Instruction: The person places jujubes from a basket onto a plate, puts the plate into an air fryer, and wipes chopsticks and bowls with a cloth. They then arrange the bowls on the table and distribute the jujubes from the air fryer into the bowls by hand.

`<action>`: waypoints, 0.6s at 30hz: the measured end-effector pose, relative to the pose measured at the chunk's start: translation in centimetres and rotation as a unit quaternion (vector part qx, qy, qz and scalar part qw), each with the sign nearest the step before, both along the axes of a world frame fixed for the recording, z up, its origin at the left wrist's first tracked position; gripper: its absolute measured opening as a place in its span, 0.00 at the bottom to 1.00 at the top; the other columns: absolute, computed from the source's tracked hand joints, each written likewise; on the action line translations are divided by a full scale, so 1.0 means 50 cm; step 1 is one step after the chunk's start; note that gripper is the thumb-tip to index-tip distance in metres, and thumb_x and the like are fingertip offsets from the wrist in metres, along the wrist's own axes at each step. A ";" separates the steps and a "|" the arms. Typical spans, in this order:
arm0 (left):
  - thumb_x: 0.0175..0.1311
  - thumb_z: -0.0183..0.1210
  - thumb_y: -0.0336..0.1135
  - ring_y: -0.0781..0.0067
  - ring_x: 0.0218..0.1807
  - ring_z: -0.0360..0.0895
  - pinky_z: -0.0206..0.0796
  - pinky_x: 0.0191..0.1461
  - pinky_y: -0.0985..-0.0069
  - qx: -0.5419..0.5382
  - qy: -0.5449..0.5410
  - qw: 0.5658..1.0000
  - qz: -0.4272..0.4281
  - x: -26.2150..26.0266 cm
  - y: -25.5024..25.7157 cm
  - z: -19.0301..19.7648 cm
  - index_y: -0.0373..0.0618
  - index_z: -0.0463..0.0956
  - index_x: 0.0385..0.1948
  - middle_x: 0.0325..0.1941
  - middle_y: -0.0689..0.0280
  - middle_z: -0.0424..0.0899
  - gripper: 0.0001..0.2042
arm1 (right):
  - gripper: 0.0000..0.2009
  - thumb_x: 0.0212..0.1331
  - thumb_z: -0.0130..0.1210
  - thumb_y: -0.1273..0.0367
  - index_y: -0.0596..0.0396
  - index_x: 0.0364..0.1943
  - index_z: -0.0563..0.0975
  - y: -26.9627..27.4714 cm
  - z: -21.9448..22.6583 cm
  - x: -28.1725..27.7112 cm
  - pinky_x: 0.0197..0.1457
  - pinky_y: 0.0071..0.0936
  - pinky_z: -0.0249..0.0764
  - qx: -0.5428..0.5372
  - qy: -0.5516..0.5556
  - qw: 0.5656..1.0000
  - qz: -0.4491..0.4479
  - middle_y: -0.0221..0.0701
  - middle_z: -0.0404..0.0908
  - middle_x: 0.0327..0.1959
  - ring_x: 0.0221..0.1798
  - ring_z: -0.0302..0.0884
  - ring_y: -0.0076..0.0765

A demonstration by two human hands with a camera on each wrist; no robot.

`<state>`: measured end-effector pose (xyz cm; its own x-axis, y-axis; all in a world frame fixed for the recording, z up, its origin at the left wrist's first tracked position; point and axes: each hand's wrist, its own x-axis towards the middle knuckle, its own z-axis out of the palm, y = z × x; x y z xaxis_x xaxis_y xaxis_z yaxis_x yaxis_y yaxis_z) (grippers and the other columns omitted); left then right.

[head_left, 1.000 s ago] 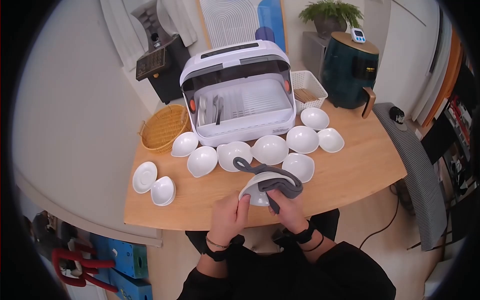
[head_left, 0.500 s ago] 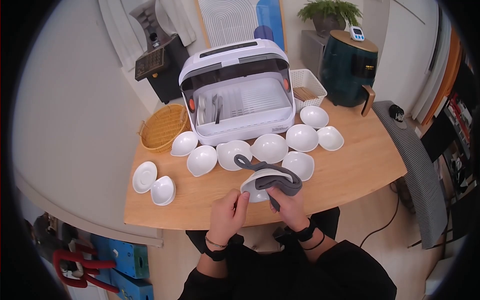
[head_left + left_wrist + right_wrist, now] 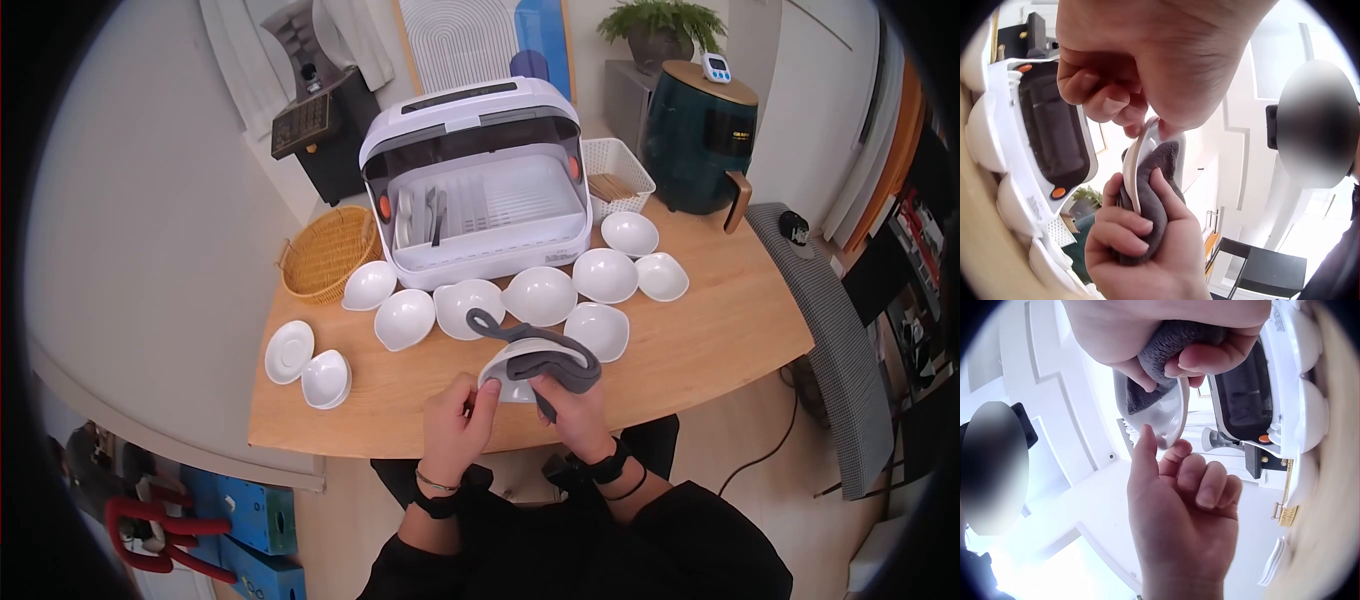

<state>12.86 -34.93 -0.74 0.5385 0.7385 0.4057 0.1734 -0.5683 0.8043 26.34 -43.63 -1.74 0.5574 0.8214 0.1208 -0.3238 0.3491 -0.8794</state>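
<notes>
A white bowl (image 3: 516,393) is held tilted above the front part of the table (image 3: 690,355). My left hand (image 3: 455,422) pinches its rim between thumb and fingertips. A dark grey cloth (image 3: 565,366) is folded over the opposite rim, its loop end hanging out past the bowl. My right hand (image 3: 578,418) grips cloth and rim together, thumb pressing cloth inside the bowl and fingers behind, as the left wrist view shows. Beyond the hands, several white bowls (image 3: 540,297) stand in a loose row.
A white dish dryer (image 3: 480,268) with raised lid holds cutlery at the back. Left are a wicker basket (image 3: 330,255), a white saucer (image 3: 290,352) and stacked small bowls (image 3: 327,380). Back right stand a white basket (image 3: 617,175) with sticks and a green air fryer (image 3: 697,140).
The bowl, cloth and both hands shift only slightly, with a small change in the bowl's tilt. Both holds stay the same, and the things on the table have not moved.
</notes>
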 end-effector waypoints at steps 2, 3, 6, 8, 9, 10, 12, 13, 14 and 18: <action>0.71 0.56 0.35 0.78 0.17 0.67 0.59 0.22 0.73 0.055 0.001 0.998 0.033 0.006 -0.005 0.000 0.37 0.74 0.26 0.14 0.63 0.70 0.13 | 0.12 0.64 0.58 0.72 0.61 0.50 0.77 0.004 -0.008 -0.014 0.17 0.15 0.61 0.012 0.025 1.000 -0.007 0.26 0.80 0.30 0.19 0.66 0.13; 0.71 0.56 0.35 0.78 0.17 0.67 0.59 0.22 0.73 0.055 0.001 0.998 0.032 0.019 -0.016 -0.017 0.37 0.74 0.26 0.14 0.63 0.70 0.13 | 0.12 0.64 0.58 0.72 0.61 0.50 0.77 0.010 -0.013 -0.028 0.17 0.15 0.61 0.012 0.025 1.000 -0.008 0.26 0.80 0.30 0.19 0.66 0.13; 0.77 0.48 0.42 0.86 0.18 0.60 0.52 0.21 0.81 -0.168 -0.145 0.974 0.032 0.053 -0.064 -0.065 0.41 0.74 0.29 0.17 0.76 0.68 0.17 | 0.13 0.63 0.58 0.73 0.62 0.50 0.76 0.023 -0.022 -0.058 0.20 0.14 0.63 0.040 0.088 0.990 -0.104 0.26 0.81 0.33 0.21 0.69 0.14; 0.77 0.48 0.42 0.87 0.18 0.60 0.51 0.21 0.81 -0.251 -0.142 0.957 0.003 0.043 -0.057 -0.076 0.42 0.73 0.28 0.17 0.76 0.68 0.17 | 0.13 0.63 0.59 0.73 0.62 0.50 0.76 0.021 -0.026 -0.041 0.22 0.14 0.64 0.035 0.032 0.994 -0.100 0.26 0.81 0.34 0.23 0.70 0.14; 0.77 0.49 0.43 0.88 0.18 0.59 0.51 0.21 0.81 -0.333 -0.137 0.932 -0.024 0.033 -0.052 -0.080 0.42 0.73 0.28 0.16 0.76 0.68 0.17 | 0.13 0.62 0.60 0.74 0.63 0.50 0.76 0.021 -0.030 -0.032 0.24 0.14 0.65 0.028 -0.024 0.995 -0.094 0.27 0.82 0.35 0.24 0.71 0.14; 0.76 0.50 0.43 0.88 0.18 0.60 0.52 0.21 0.81 -0.301 -0.088 0.949 -0.026 0.019 -0.041 -0.075 0.42 0.72 0.24 0.16 0.76 0.68 0.19 | 0.15 0.61 0.60 0.75 0.64 0.52 0.75 0.028 -0.037 -0.022 0.26 0.13 0.65 0.044 -0.067 0.990 -0.115 0.28 0.82 0.36 0.26 0.72 0.14; 0.76 0.50 0.43 0.87 0.17 0.60 0.52 0.21 0.81 -0.240 -0.049 0.969 0.016 0.009 -0.022 -0.067 0.41 0.73 0.22 0.16 0.76 0.68 0.20 | 0.16 0.61 0.60 0.75 0.63 0.53 0.74 0.030 -0.040 -0.007 0.25 0.13 0.65 0.037 -0.090 0.984 -0.151 0.28 0.82 0.36 0.25 0.71 0.14; 0.75 0.50 0.44 0.87 0.17 0.60 0.52 0.21 0.80 -0.177 -0.007 0.983 0.054 0.003 -0.009 -0.062 0.40 0.73 0.20 0.15 0.76 0.68 0.21 | 0.17 0.62 0.60 0.75 0.63 0.55 0.73 0.028 -0.033 0.000 0.24 0.13 0.64 0.032 -0.112 0.975 -0.189 0.28 0.82 0.37 0.24 0.70 0.13; 0.74 0.51 0.44 0.73 0.21 0.75 0.66 0.28 0.71 -0.204 0.033 0.977 0.055 -0.006 0.011 -0.054 0.32 0.79 0.26 0.17 0.61 0.78 0.22 | 0.18 0.62 0.59 0.74 0.61 0.56 0.72 0.010 -0.019 0.009 0.21 0.13 0.62 0.024 -0.036 0.986 -0.160 0.27 0.80 0.36 0.21 0.66 0.13; 0.71 0.51 0.48 0.55 0.29 0.83 0.71 0.37 0.65 -0.188 0.206 0.959 0.042 -0.033 0.061 -0.053 0.32 0.80 0.26 0.26 0.51 0.84 0.24 | 0.15 0.65 0.57 0.71 0.60 0.54 0.73 -0.006 0.019 0.054 0.17 0.14 0.59 0.042 -0.036 0.971 -0.232 0.25 0.78 0.31 0.19 0.64 0.13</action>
<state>11.22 -31.90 -3.38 0.5278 0.8390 -0.1323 0.5538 -0.2219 0.8025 29.04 -43.91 -0.78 0.8522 0.4699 0.2300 -0.0528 0.5146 -0.8558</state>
